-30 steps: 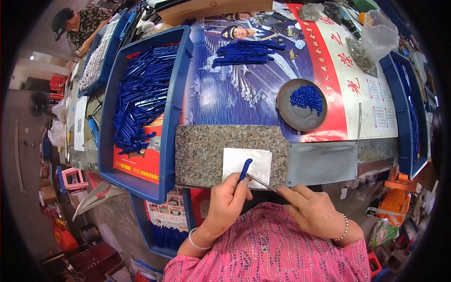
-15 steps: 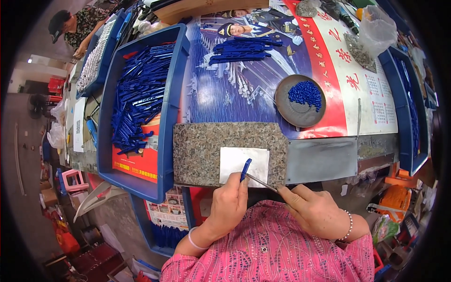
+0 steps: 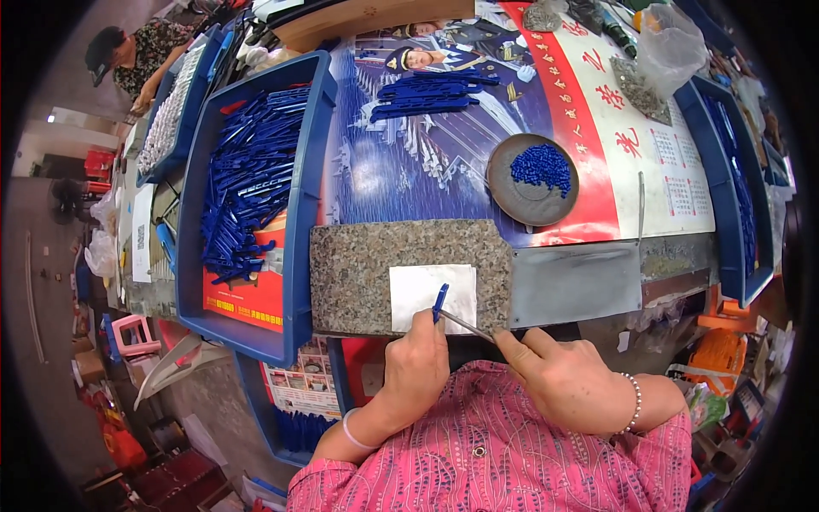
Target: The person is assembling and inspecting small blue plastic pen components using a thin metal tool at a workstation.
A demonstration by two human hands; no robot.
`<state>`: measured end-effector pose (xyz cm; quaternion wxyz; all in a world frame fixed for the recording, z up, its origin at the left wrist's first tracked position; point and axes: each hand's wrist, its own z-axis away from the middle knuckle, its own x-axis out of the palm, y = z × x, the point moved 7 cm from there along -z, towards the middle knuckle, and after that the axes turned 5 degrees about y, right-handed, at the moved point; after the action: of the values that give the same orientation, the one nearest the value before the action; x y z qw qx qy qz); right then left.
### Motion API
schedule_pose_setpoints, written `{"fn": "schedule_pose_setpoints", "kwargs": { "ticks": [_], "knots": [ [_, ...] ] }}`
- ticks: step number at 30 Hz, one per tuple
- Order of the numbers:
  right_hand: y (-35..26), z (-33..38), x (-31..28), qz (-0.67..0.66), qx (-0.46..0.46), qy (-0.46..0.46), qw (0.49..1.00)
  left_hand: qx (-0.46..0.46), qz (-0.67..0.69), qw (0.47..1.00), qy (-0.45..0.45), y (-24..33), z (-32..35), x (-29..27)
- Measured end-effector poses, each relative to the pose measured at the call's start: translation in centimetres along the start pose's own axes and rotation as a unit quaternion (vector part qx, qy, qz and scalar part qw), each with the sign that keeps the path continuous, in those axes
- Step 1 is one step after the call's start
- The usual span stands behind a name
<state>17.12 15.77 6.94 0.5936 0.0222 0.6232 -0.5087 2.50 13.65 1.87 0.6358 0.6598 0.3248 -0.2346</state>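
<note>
My left hand (image 3: 416, 365) pinches a slim blue plastic piece (image 3: 440, 296) between thumb and finger, its free end pointing up over a folded white paper (image 3: 411, 294). That paper lies on a speckled stone slab (image 3: 354, 264) at the table's near edge. In my right hand (image 3: 563, 384) is a thin metal rod-like tool (image 3: 467, 326), fingers wrapped round its near end. The tool's far end meets the blue piece just above my left fingertips; its exact tip is hard to make out.
Left of the slab stands a blue tray (image 3: 300, 222) heaped with slim blue pieces. More such pieces (image 3: 431, 94) lie on the poster behind. A round dish (image 3: 509, 205) holds small blue bits. Right of the slab is a grey plate (image 3: 576, 286). Another person (image 3: 128, 64) is far left.
The blue piece has turned slightly and shows a narrower side. The tool still touches it, and both hands have barely shifted. The whole view has slid a little.
</note>
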Motion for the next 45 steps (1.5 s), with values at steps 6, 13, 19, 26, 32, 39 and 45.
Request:
{"fn": "schedule_pose_setpoints", "kwargs": {
  "ticks": [6, 13, 19, 26, 32, 39, 45],
  "knots": [
    [1.1, 0.1, 0.0, -0.068, 0.014, 0.011, 0.998, -0.025, 0.041, 0.999, 0.013, -0.7, 0.0, -0.2],
    [5.2, 3.6, -3.4, -0.181, 0.135, 0.223, 0.948, -0.249, 0.417, 0.869, -0.094, -1.6, 1.6, -0.7],
    [11.9, 2.6, -6.2, -0.019, 0.164, 0.379, 0.911, -0.243, 0.468, 0.845, -0.092, -0.7, 1.7, -1.1],
    [15.0, -0.4, -7.5, 0.148, 0.18, 0.348, 0.908, -0.235, 0.48, 0.842, -0.076, 0.2, 2.0, -1.3],
    [18.2, 2.8, -10.3, 0.144, 0.233, 0.423, 0.864, -0.222, 0.484, 0.846, -0.011, -0.2, 3.2, -2.0],
    [19.6, 1.1, -9.4, 0.275, 0.274, 0.3, 0.872, -0.194, 0.483, 0.847, -0.11, 0.6, 3.9, -0.1],
    [22.4, -0.2, -10.0, 0.3, 0.222, 0.21, 0.904, -0.245, 0.621, 0.722, -0.183, 1.2, 4.7, 1.4]
  ]
}}
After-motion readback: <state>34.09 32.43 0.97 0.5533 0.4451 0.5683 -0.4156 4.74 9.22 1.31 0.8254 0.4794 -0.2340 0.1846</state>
